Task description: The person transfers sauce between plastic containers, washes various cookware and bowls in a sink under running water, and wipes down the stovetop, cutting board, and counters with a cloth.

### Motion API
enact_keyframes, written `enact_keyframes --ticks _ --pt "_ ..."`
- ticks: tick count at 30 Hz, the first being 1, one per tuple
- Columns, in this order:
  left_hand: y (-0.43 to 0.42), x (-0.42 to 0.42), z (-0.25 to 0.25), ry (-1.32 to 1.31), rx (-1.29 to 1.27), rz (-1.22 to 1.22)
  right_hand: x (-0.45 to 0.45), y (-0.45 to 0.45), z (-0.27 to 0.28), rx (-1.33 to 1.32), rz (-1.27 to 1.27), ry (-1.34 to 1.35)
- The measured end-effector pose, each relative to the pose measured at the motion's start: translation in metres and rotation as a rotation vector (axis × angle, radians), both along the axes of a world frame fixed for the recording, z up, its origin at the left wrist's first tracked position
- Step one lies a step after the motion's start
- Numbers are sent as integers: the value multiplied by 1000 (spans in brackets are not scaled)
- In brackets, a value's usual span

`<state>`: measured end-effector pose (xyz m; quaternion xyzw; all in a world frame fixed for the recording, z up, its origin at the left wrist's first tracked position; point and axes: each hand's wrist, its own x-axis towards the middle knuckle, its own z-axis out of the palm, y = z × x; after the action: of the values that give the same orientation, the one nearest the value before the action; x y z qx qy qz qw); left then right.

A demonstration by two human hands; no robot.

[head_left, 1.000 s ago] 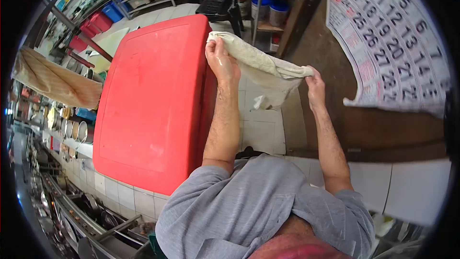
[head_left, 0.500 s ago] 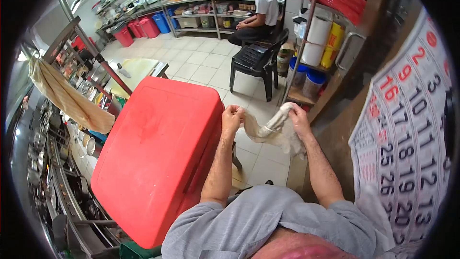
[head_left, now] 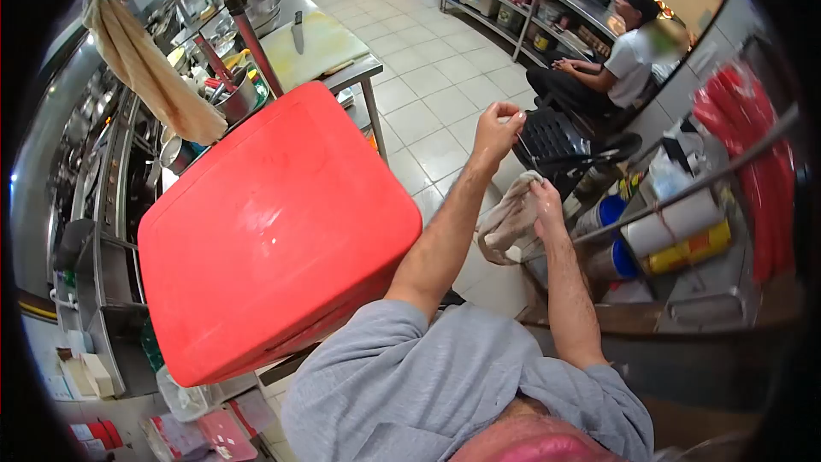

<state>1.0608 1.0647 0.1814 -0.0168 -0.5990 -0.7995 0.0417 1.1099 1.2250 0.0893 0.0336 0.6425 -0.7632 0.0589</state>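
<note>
A damp-looking pale cloth [head_left: 508,221] hangs bunched from my right hand [head_left: 547,207], whose fingers are closed on its upper end. My left hand [head_left: 499,134] is raised above and to the left of the cloth, apart from it, with its fingers curled together; whether anything small is between them I cannot make out. To the left of both arms stands a big bin with a red lid [head_left: 274,231]. The cloth hangs over the tiled floor, beside the lid's right side.
A knife [head_left: 298,33] lies on a cutting board [head_left: 312,53] beyond the lid. A person [head_left: 629,64] sits at the right near a black chair [head_left: 552,141]. A rack [head_left: 684,197] holds rolls and tubs. Another cloth [head_left: 154,69] hangs at the left.
My left hand has let go of the cloth and moved up, while my right hand still holds it. The view has turned right, and the calendar has left it.
</note>
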Motion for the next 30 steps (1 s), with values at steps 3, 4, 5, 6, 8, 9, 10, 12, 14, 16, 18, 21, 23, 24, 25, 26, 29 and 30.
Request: enact_keyframes --ticks 3,4,5,6,8,9,10,12,14,16,18,21,23,24,25,26,29,30 --pt "-2 -74 15 -49 163 116 -51 15 1 -68 17 -115" --pt "-6 -98 17 -64 238 170 -70 22 2 -80 23 -141" --pt "-12 -118 18 -82 308 224 -86 22 4 -97 27 -171" --pt "-21 -134 16 -87 352 244 -99 23 13 -141 10 -221" --pt "-41 -165 4 -109 390 330 -132 29 7 -125 80 -238" --pt "-51 -183 -8 -129 431 397 -150 34 4 -107 133 -248" --pt "-64 -199 -21 -141 454 431 -171 39 -7 -132 181 -275" --pt "-86 -225 -51 -163 465 507 -211 45 -18 -93 213 -300" --pt "-114 -250 -78 -185 471 588 -255 46 -34 -47 222 -309" --pt "-139 -263 -107 -186 512 668 -291 38 -34 -72 241 -316" --pt "-164 -274 -115 -200 525 769 -341 29 -29 -114 265 -310" --pt "-190 -274 -131 -235 535 906 -407 14 -18 -93 406 -345" --pt "-211 -288 -135 -229 530 964 -454 -8 -16 -83 465 -331" --pt "-221 -295 -139 -212 508 1013 -473 -20 -17 -67 492 -320" --pt "-232 -302 -144 -196 485 1061 -492 -36 -17 -65 524 -327" --pt "-241 -309 -144 -184 492 1094 -508 -54 -15 -38 560 -318" --pt "-269 -333 -145 -161 550 1199 -561 -107 -28 -16 634 -302" --pt "-286 -343 -161 -161 549 1155 -577 -126 -32 2 655 -299"
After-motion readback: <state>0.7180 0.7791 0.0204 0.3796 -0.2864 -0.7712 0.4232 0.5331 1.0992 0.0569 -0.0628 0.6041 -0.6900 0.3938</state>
